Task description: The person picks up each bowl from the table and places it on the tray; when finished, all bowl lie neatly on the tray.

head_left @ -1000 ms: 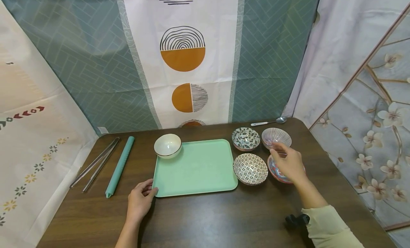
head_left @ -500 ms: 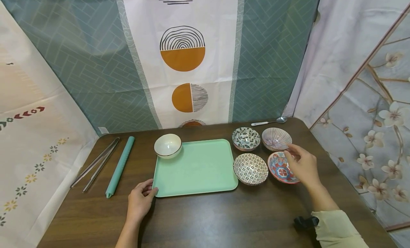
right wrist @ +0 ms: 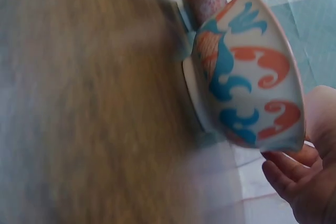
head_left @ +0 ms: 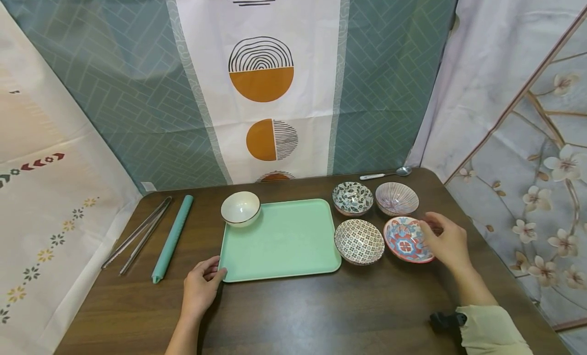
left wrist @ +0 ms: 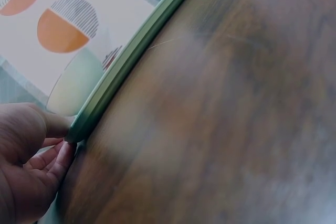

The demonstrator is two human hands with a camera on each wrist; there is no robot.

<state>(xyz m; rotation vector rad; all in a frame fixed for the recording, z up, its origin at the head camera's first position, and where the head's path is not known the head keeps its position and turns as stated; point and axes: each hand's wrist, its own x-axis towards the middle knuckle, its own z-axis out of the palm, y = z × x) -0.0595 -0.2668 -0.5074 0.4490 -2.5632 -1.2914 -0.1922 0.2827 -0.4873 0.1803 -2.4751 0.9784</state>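
In the head view my left hand [head_left: 202, 289] pinches the near left corner of a pale green rectangular tray [head_left: 279, 243]; the left wrist view shows thumb above and fingers below its edge [left wrist: 131, 51]. My right hand [head_left: 447, 240] is at the right rim of a red and blue patterned bowl [head_left: 405, 240], thumb over the inside and fingers around the outside. The right wrist view shows that bowl [right wrist: 252, 77] from the side, fingertips right at its rim, the thumb mostly hidden.
A white bowl [head_left: 240, 209] overlaps the tray's far left corner. Near the right hand stand a brown-checked bowl [head_left: 359, 242], a leaf-patterned bowl [head_left: 352, 198] and a purple-striped bowl [head_left: 397, 198]. A spoon [head_left: 385, 175] lies behind them; tongs [head_left: 137, 233] and a teal roll [head_left: 172, 238] lie left.
The right hand has moved from above the red and blue bowl, near the purple-striped one, rightward and nearer to the red and blue bowl's right rim. The left hand and tray stay put.
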